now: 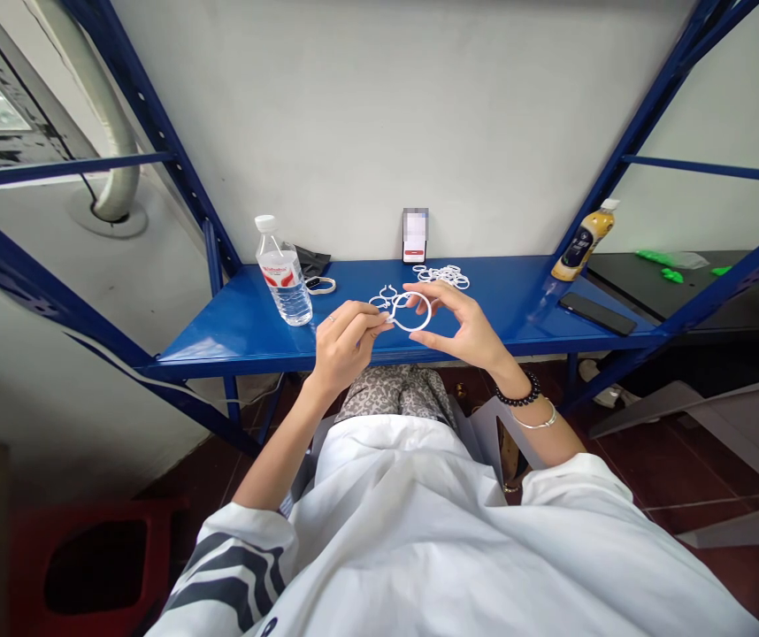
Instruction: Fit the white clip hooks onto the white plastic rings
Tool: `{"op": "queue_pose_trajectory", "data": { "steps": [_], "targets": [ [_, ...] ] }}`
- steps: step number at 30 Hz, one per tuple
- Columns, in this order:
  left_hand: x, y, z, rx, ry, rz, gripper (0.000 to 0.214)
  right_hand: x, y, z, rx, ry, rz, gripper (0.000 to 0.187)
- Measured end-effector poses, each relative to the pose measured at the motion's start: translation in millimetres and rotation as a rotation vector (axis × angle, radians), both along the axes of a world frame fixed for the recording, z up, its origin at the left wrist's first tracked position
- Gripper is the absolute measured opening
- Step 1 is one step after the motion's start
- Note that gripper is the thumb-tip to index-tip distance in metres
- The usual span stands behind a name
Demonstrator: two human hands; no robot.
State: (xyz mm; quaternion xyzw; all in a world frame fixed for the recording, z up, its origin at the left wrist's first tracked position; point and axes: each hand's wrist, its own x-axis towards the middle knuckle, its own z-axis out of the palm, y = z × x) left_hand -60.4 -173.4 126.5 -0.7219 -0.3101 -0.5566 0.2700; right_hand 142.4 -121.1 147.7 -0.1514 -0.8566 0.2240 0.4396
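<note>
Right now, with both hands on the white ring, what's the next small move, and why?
Probably steady the white ring with the right hand and press with the left hand at its left edge: its fingertips pinch there, above the blue shelf.

Ring [411, 311] clasp too small — phone [415, 232] scrn blurred.

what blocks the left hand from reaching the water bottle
Likely yes: only bare shelf lies between the left hand and the bottle. It is pinching the ring, which the right hand also holds, so it must let go first.
</note>
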Motion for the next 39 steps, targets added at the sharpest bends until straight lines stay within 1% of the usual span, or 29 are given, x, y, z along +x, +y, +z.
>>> {"op": "queue_pose_trajectory", "data": {
  "steps": [5,9,11,13,15,18,21,23,24,27,31,34,36,39],
  "targets": [
    [0,-1,1.2,-0.013,-0.038,-0.069,0.009,-2,-2,-0.4,0.167,0.002,-0.094,0.049],
    [2,0,0.3,-0.025,-0.051,-0.071,0.008,-1,-2,-1.0,0.314,0.038,-0.128,0.05],
    [6,0,-1.9,-0.055,-0.058,-0.084,0.007,-2,-3,-1.6,0.35,0.055,-0.142,0.051],
    [11,1,-4.8,-0.141,-0.083,-0.129,0.008,-2,-5,-2.3,0.358,0.058,-0.147,0.053],
    [18,1,-7.6,-0.266,-0.125,-0.202,0.011,-4,-7,-3.1,0.357,0.047,-0.13,0.054],
    [27,0,-9.7,-0.455,-0.202,-0.368,0.017,-6,-9,-3.8,0.359,0.029,-0.1,0.051],
    [30,-3,-7.6,-0.66,-0.344,-0.521,0.026,-7,-9,-3.8,0.366,0.031,-0.122,0.045],
    [28,-5,-4.3,-0.761,-0.435,-0.562,0.032,-6,-7,-3.5,0.363,0.017,-0.154,0.046],
    [27,-5,-2.6,-0.785,-0.473,-0.572,0.034,-5,-6,-3.3,0.36,0.005,-0.168,0.048],
    [22,-6,1.3,-0.789,-0.545,-0.596,0.039,-5,-4,-3.5,0.369,-0.024,-0.193,0.049],
    [19,-6,3.0,-0.792,-0.584,-0.602,0.035,-6,-4,-4.1,0.402,-0.01,-0.196,0.049],
    [19,-7,3.9,-0.81,-0.638,-0.596,0.033,-6,-5,-3.4,0.375,0.023,-0.184,0.05],
    [19,-8,4.6,-0.813,-0.671,-0.592,0.033,-5,-5,-2.8,0.329,0.054,-0.192,0.045],
    [16,-7,5.2,-0.811,-0.714,-0.608,0.033,-3,-4,-2.5,0.274,0.121,-0.204,0.032]
  ]
}}
